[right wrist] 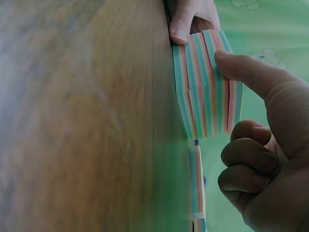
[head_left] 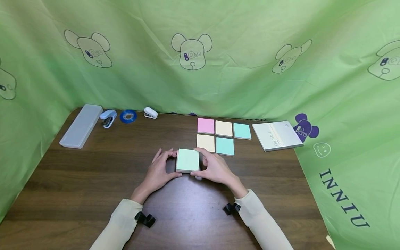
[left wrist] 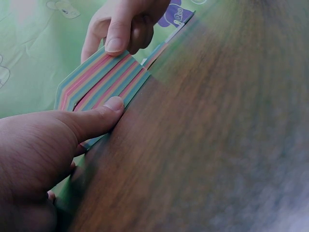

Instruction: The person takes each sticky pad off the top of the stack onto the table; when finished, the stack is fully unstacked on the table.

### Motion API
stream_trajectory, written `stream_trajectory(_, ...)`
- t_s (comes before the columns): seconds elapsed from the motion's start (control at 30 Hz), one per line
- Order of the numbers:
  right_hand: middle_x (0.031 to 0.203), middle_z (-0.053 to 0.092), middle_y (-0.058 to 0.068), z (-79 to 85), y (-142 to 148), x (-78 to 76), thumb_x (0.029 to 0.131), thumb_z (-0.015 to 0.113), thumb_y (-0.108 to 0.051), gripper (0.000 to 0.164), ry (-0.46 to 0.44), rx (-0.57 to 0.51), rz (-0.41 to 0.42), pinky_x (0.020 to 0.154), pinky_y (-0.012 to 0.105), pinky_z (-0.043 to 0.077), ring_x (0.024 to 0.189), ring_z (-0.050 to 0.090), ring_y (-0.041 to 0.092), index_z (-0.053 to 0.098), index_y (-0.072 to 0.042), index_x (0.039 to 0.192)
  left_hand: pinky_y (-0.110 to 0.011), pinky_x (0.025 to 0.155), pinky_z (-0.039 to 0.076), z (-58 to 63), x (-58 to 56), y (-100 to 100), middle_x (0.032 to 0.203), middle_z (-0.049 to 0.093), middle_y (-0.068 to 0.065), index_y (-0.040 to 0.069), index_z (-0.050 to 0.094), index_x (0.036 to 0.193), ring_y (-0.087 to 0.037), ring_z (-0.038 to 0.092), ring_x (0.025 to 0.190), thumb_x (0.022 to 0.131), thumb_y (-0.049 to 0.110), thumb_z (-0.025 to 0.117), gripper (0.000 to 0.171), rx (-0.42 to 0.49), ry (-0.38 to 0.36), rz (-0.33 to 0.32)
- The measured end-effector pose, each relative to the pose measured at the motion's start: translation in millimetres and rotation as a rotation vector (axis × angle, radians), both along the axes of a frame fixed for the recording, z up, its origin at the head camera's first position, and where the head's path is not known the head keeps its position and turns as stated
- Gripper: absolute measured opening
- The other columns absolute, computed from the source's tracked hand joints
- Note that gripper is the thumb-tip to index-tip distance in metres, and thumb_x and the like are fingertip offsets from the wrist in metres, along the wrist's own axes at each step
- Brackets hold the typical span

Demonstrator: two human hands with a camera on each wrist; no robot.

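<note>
A stack of sticky note pads [head_left: 187,159] sits on the table between both hands, with a pale green sheet on top. Its sides show pink, yellow and blue-green stripes in the left wrist view, where the layered stack [left wrist: 108,82] is seen edge-on. My left hand [head_left: 159,172] grips the left side, thumb at the near corner. From the right, my right hand [head_left: 217,168] holds it with thumb at the near edge and index finger at the far corner. The right hand's other fingers curl inward in the right wrist view, beside the stack [right wrist: 205,87].
Behind the stack lie a pink pad [head_left: 205,125], two cream pads [head_left: 224,128] and two turquoise pads [head_left: 225,146]. A white Gambit box [head_left: 277,135] is at right. Farther left are a white stapler [head_left: 151,112], blue tape roll [head_left: 128,116], blue stapler [head_left: 108,118] and translucent case [head_left: 82,126].
</note>
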State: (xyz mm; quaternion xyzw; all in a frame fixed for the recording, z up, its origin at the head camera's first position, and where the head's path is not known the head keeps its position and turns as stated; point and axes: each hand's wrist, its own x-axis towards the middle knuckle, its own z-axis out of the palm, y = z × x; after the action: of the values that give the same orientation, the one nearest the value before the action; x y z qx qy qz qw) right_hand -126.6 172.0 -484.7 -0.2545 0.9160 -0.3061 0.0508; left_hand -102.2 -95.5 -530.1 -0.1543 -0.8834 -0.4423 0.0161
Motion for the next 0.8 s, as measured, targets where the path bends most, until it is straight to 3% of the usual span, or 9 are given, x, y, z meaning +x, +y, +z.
stream_trajectory(0.23,0.081,0.055,-0.006,6.2,5.0,0.2,0.084,0.097,-0.048,0.093,-0.044,0.064,-0.011,0.059,0.025,0.038,0.067,0.044,0.007,0.056,-0.014,0.16,-0.057,0.141,0.01,2.0,0.1,1.2,0.142,0.069,-0.016,0.004,0.058,0.138,-0.036,0.048,0.158,0.077,0.018,0.105,0.078,-0.003,-0.024,0.004)
stream_trajectory(0.63,0.077,0.053,-0.008,10.8,13.0,-0.1,0.082,0.098,-0.046,0.089,-0.002,0.119,-0.013,0.057,0.026,0.039,0.064,0.044,0.007,0.06,-0.013,0.155,-0.055,0.141,0.01,1.2,0.2,-1.1,0.141,0.07,-0.017,0.003,0.059,0.136,-0.036,0.05,0.157,0.077,0.017,0.105,0.076,0.016,-0.005,0.002)
stream_trajectory(0.8,0.074,0.047,-0.01,10.3,16.8,-0.8,0.08,0.099,-0.043,0.086,-0.012,0.1,-0.011,0.059,0.025,0.036,0.064,0.038,0.006,0.062,-0.011,0.151,-0.054,0.141,0.01,2.0,0.0,-0.3,0.142,0.07,-0.017,0.003,0.059,0.136,-0.035,0.049,0.157,0.077,0.017,0.105,0.077,0.009,-0.011,0.002)
